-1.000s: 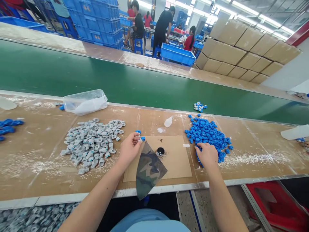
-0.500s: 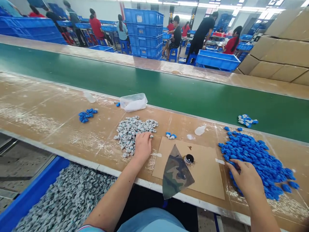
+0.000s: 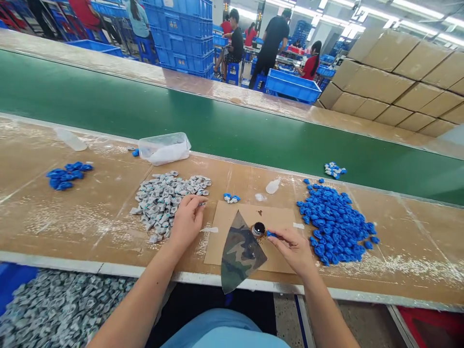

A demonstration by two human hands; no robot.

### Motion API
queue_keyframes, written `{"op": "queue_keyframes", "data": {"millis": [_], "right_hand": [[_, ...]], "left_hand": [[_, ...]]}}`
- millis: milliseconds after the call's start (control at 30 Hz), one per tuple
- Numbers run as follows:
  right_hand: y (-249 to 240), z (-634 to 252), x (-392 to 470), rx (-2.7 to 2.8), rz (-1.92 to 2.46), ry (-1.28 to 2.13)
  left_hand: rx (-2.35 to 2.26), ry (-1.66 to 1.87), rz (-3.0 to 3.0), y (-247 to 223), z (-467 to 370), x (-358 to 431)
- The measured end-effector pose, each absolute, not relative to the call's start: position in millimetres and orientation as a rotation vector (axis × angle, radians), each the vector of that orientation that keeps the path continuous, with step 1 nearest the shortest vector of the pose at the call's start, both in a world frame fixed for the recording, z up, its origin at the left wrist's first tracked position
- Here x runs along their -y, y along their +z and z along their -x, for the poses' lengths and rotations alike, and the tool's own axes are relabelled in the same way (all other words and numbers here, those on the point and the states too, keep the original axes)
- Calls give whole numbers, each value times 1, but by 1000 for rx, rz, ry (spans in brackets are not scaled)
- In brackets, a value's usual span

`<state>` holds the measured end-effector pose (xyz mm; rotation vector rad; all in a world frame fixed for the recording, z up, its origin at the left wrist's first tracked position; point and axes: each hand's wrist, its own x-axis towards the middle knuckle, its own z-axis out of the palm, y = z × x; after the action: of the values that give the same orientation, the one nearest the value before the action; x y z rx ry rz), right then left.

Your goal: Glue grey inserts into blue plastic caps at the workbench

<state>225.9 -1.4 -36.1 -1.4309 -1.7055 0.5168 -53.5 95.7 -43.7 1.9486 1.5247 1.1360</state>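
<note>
My right hand pinches a small blue piece beside a small jar with a black top. The jar stands on a cardboard sheet, next to a camouflage cloth that hangs over the table edge. At the right edge of a pile of grey pieces, my left hand has thumb and fingers closed on a small grey piece. The big pile of blue pieces lies right of the cardboard. A few blue and white pieces rest above the cloth.
A clear plastic box, a small bottle and a blue cluster are on the table. A green belt runs behind, carrying blue-white pieces. Below left is a bin of grey pieces. People work beyond.
My right hand has left the blue pile and come to the jar with a blue piece. My left hand has lifted a grey piece at the pile's edge. The view has turned right.
</note>
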Motion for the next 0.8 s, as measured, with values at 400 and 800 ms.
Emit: {"op": "queue_keyframes", "data": {"millis": [400,800], "right_hand": [[-36,-219,-4,1834,1511,416],[-30,-215,6,1745,1476,519]], "left_hand": [[-1084,1004,-1043,-52,7,-43],[-989,865,-1009,-62,-8,-25]]}}
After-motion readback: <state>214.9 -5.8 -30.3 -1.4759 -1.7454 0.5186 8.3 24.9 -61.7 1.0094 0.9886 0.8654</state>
